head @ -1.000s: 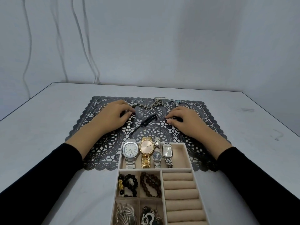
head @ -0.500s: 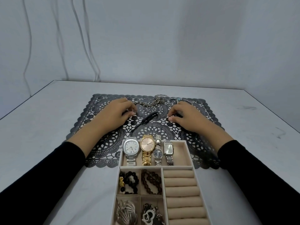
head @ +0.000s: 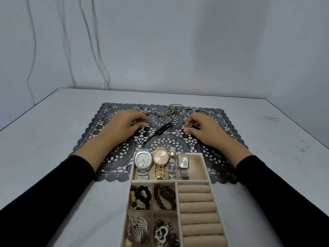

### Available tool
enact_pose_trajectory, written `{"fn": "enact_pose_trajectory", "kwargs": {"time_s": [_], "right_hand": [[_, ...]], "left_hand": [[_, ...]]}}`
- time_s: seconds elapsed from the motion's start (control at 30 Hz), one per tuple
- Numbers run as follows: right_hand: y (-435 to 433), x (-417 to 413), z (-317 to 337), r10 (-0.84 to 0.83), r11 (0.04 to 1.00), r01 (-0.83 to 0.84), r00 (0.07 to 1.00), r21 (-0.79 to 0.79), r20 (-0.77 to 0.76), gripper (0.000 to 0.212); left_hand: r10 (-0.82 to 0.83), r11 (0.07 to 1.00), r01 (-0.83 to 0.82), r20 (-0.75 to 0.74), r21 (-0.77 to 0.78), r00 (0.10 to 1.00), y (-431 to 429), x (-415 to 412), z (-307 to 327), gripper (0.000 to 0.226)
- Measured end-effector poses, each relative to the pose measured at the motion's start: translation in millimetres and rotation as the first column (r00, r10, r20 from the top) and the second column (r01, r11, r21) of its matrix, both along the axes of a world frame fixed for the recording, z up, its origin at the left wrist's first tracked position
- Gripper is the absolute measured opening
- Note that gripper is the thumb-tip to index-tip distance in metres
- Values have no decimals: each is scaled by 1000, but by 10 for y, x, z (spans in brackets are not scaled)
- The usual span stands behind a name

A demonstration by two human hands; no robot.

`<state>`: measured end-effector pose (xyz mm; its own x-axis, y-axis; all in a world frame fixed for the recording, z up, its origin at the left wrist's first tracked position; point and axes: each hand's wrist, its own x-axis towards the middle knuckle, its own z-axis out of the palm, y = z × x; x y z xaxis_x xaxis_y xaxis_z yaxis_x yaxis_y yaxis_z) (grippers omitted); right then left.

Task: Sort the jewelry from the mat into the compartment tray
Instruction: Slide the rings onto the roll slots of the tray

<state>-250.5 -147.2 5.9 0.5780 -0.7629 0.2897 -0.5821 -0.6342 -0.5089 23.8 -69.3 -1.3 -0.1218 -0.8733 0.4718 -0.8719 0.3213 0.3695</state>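
The compartment tray runs off the bottom edge. The right hand pinches a tiny piece, too small to identify.

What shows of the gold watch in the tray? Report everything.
The gold watch has a round pink dial, a bezel that looks studded, and a gold link band running toward the camera. It lies face up in the tray, far compartment, second from the left among four watches, its case propped over the far rim, close beside the silver watch.
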Motion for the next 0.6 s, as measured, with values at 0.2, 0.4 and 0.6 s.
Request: {"fn": "enact_pose_trajectory", "kwargs": {"time_s": [0.2, 0.4, 0.6], "right_hand": [[62, -4, -20, -26, 998, 29, 998, -53, 49, 11], [168, -17, 14, -101, 995, 96, 980, 40, 173, 7], [369, -99, 90, -236, 946, 127, 901, 299, 365, 10]], "left_hand": [[49, 999, -49, -17, -11, 999, 48, -12, 15, 22], [113, 993, -108, -172, 37, 979, 135, -54, 67, 10], [139, 990, -124, -344, 65, 928, 310, -201, 116, 5]]}}
